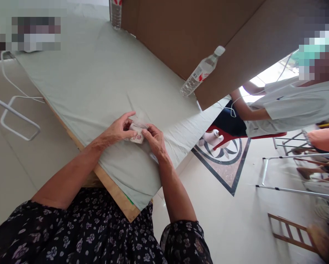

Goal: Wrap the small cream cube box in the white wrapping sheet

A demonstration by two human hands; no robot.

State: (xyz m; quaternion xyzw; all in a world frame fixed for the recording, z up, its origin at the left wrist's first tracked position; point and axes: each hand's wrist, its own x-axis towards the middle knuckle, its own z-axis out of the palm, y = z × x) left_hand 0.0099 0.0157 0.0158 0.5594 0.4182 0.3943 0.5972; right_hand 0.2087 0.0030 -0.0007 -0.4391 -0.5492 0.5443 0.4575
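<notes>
My left hand [117,130] and my right hand [155,141] meet over a pale green cloth [98,77] that covers the table. Between them lies a small folded piece [137,135], white with reddish print, partly inside a clear plastic wrapper. The fingers of both hands pinch its edges from either side. The thumb and fingers of my left hand curl round its left end. My right hand covers its right end, so part of it is hidden.
A clear plastic water bottle [201,71] lies tilted against a brown cardboard panel [197,33] at the table's far side. Another bottle [116,13] stands at the top edge. A seated person [288,106] is at the right. Metal frames [296,176] stand on the floor.
</notes>
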